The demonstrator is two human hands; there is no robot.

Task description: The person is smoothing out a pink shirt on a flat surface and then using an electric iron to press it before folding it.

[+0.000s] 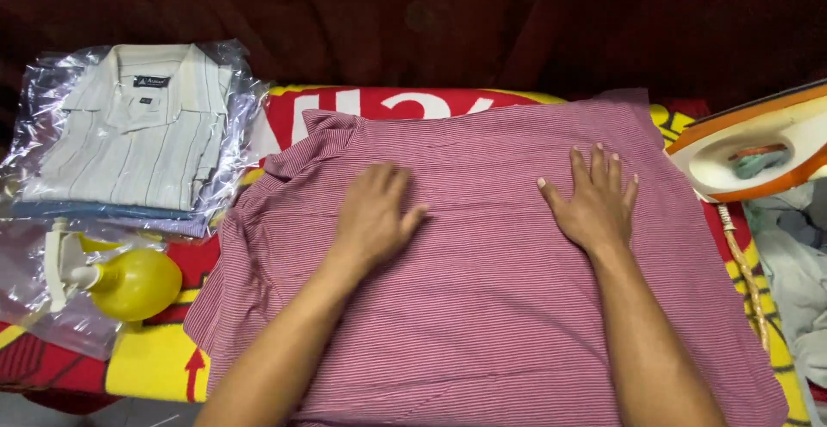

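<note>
My left hand (375, 216) & right hand (594, 203) lie flat, fingers open, gripping nothing, on the red-and-white pinstriped cotton shirt (482, 289) spread over the red/yellow printed cover (151, 362), so I press evenly w/ both palms, pushing creases outward, not bunching

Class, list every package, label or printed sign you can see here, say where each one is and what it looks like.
Clear plastic bag: far left, holding a folded pale striped shirt.
Collar label: small dark rectangle.
Printed cloth: under the red striped shirt, red and yellow, large white letters.
</note>
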